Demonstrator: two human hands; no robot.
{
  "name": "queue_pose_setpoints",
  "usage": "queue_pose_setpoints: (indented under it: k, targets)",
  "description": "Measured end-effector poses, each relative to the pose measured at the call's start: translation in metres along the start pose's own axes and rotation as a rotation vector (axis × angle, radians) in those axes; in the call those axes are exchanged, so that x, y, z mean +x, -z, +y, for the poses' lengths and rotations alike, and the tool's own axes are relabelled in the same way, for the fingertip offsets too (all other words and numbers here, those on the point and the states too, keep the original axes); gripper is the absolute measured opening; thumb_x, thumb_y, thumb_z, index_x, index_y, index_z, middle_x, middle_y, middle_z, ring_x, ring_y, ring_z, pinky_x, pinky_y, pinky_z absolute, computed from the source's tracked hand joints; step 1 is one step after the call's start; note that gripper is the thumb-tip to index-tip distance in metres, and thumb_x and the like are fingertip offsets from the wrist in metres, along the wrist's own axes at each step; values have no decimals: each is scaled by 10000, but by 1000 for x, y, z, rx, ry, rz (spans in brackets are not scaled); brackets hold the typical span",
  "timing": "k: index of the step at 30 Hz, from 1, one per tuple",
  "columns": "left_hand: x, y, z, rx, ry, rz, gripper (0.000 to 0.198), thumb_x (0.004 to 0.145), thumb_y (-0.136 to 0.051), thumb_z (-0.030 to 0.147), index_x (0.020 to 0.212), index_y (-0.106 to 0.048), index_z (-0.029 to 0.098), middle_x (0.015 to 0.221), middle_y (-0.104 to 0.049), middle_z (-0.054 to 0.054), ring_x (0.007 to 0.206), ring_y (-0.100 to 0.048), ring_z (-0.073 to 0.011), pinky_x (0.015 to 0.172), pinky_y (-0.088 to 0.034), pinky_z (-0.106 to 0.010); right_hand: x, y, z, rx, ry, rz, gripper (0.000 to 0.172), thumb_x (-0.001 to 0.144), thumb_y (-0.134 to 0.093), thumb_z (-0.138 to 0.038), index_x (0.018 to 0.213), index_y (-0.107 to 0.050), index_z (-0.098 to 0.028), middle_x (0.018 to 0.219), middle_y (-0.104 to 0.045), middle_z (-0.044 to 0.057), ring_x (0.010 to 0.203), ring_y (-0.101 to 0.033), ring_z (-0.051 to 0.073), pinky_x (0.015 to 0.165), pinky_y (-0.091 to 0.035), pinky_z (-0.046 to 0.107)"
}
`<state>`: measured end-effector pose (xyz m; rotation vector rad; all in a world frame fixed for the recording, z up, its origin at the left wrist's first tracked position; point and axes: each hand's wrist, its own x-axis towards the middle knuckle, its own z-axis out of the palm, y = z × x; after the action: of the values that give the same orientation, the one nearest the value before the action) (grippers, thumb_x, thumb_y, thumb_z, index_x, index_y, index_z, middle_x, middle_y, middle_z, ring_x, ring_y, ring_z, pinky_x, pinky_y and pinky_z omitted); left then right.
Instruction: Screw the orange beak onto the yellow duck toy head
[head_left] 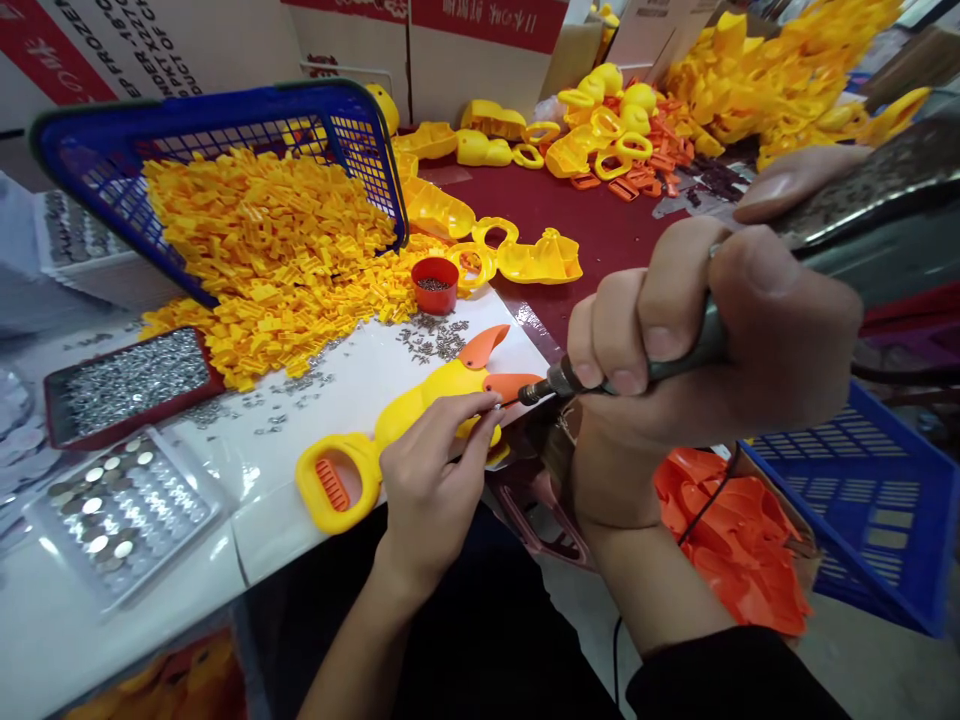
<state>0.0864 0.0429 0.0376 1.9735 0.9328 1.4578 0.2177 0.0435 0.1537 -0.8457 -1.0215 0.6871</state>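
Your left hand (431, 480) presses down on the yellow duck toy (409, 420), which lies flat on the white sheet at the near edge of the table (600, 225). Your fingertips (480, 415) pinch together just behind the orange beak (495, 365), right at the spot where the tool tip meets the toy. The toy's handle loop, with its orange ribbed insert, points toward your left, clear of the hand.

Your right hand (712, 340) is closed in a full fist around the electric screwdriver (600, 375), grip pressed tight on its shaft. The tool lies nearly level, and its bit touches the toy just beside your left fingertips, below the beak.

Behind the toy, loose small screws are scattered on the sheet, and a small red cup (435, 283) holding more stands just past them. The tipped blue basket (217, 170) spills small yellow parts across the table to your left. A red tray (131, 385) of screws and a clear tray (124, 510) of button cells lie near the left edge. Yellow shells and orange pieces are heaped at the far side, well apart from your hands.
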Motion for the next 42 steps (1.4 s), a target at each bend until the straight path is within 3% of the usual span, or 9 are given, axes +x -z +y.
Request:
queue_pose_setpoints:
  k: [4, 10, 14, 23, 28, 35, 40, 42]
  targets:
    - [2, -2, 0, -3, -37, -3, 157, 873, -712, 69, 990, -690, 171, 906, -787, -10, 830, -754, -118, 787, -607, -199, 1, 0, -1, -30, -56, 6, 426, 847, -728, -542, 769, -405, -276, 456, -357, -118, 280, -323, 108, 322, -339, 291]
    - [3, -4, 2, 21, -88, -4, 142, 900, -683, 76, 1003, -685, 175, 903, -787, -22, 830, -754, -139, 787, -623, -250, 2, -1, 11, -29, 79, 3, 439, 836, -694, -614, 806, -413, -278, 458, -337, -128, 263, -308, 91, 283, -323, 270]
    - [3, -4, 3, 33, -105, -12, 137, 907, -680, 88, 1017, -679, 171, 908, -787, -24, 828, -754, -140, 784, -621, -252, 4, -3, 19, -20, 196, 44, 481, 826, -617, -711, 799, -406, -280, 423, -277, -137, 229, -199, 73, 243, -235, 261]
    - [-1, 2, -1, 105, -98, -45, 235, 895, -688, 73, 1118, -679, 144, 1016, -798, -53, 923, -760, -143, 889, -600, -234, 0, -4, 23, -38, 206, 56, 323, 888, -635, -534, 781, -464, -283, 454, -284, -109, 251, -255, 66, 263, -285, 223]
    - [2, 10, -8, 119, 18, -16, 158, 900, -681, 91, 1040, -708, 161, 992, -794, -40, 913, -753, -139, 882, -598, -232, 2, -3, 34, -54, 286, 63, 199, 864, -656, -322, 818, -464, -296, 475, -283, -107, 264, -245, 73, 286, -290, 233]
    - [11, -4, -23, 94, 1, -2, 158, 914, -640, 75, 1009, -710, 180, 965, -787, -31, 906, -743, -142, 864, -601, -247, -1, -9, 55, -64, 235, 114, 238, 791, -693, -209, 845, -477, -292, 466, -323, -128, 276, -219, 62, 281, -237, 236]
    - [7, -11, -31, 124, -72, -16, 233, 943, -550, 53, 1082, -697, 169, 1017, -786, -67, 981, -742, -171, 900, -608, -290, -5, -13, 60, -105, 179, 158, 244, 821, -708, -284, 884, -472, -297, 483, -315, -119, 309, -264, 91, 351, -269, 267]
    - [7, -10, -32, 121, -72, -8, 235, 947, -543, 57, 1083, -694, 174, 1009, -787, -64, 962, -744, -169, 885, -613, -292, -5, -11, 61, -141, 59, 108, 195, 821, -667, -350, 862, -480, -309, 488, -290, -105, 321, -264, 107, 375, -288, 289]
